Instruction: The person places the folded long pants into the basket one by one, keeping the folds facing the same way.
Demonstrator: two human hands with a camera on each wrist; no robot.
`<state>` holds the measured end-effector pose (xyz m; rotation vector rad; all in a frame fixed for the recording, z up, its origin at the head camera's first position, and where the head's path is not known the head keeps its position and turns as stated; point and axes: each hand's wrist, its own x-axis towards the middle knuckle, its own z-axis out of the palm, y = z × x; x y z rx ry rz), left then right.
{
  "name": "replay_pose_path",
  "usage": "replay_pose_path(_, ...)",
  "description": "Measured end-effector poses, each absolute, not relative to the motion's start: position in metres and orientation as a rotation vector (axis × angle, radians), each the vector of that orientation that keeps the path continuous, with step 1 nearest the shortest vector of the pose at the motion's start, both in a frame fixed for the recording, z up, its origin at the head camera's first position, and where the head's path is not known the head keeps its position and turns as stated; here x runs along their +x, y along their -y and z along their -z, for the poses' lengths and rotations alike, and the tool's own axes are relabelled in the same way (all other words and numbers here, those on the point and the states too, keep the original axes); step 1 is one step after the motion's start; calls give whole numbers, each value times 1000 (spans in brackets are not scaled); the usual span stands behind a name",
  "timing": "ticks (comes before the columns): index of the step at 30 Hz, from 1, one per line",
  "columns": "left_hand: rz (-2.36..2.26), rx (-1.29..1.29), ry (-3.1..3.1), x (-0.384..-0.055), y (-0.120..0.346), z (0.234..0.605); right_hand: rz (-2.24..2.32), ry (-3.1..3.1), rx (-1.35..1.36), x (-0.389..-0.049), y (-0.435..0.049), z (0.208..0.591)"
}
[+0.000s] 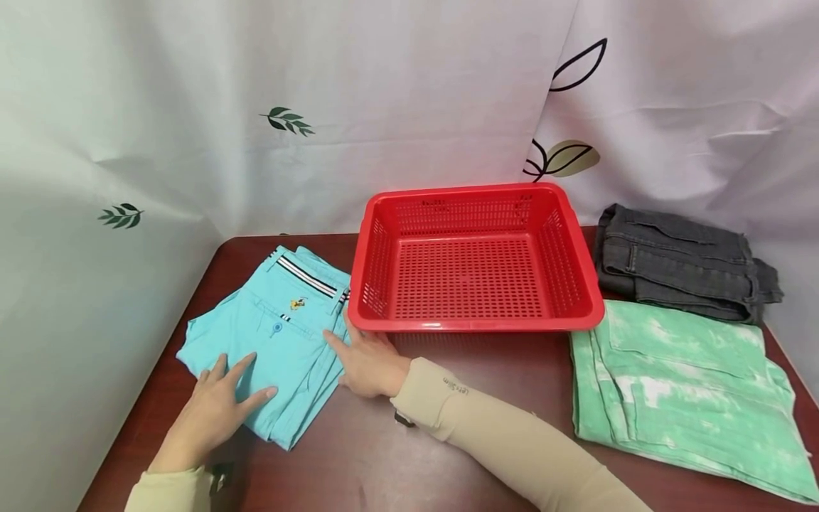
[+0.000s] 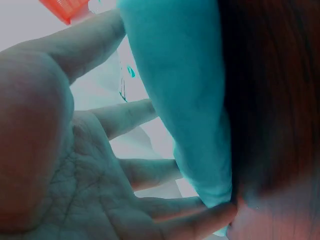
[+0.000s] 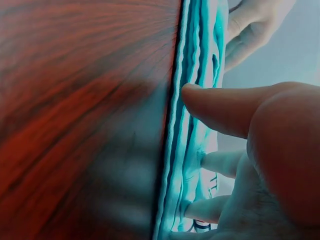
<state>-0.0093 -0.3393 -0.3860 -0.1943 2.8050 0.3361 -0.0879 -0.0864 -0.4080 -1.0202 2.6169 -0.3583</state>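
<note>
Folded light blue trousers (image 1: 252, 323), with a striped waistband and a buttoned pocket, lie on the left side of the table. My left hand (image 1: 211, 409) rests at their near left part, fingers spread. In the left wrist view its extended fingers touch the blue cloth (image 2: 182, 85). At the trousers' right side, close to the basket's front left corner, is my right hand (image 1: 371, 363). Its thumb (image 3: 220, 107) touches the stacked fold edges in the right wrist view, and the other fingers reach along the cloth. Some of the right fingertips are hidden beside the basket.
An open red plastic basket (image 1: 476, 325) stands at the back centre, its left rim overlapping the trousers in the head view. Folded dark grey jeans (image 1: 678, 259) and folded green tie-dye cloth (image 1: 697, 391) lie on the right. A pale curtain (image 1: 409, 92) hangs behind the table.
</note>
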Motion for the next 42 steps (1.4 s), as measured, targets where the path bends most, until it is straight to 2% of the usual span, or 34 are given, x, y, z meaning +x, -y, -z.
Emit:
replay_pose_path(11,-325,-141,-2809,-18,348,385,104,-2748,-1085,-83,90,408)
replay_pose_path(22,-305,5,-2816,-35,363,378,96,-2730,-1098,-71,89,407)
replay_pose_path(33,-327,-8,-2797,-50,365,379,72,-2685,-1100,-56,87,404)
replay_pose_path(42,-386,115,-2802,-60,376,377,46,-2677,-1148,-43,89,403)
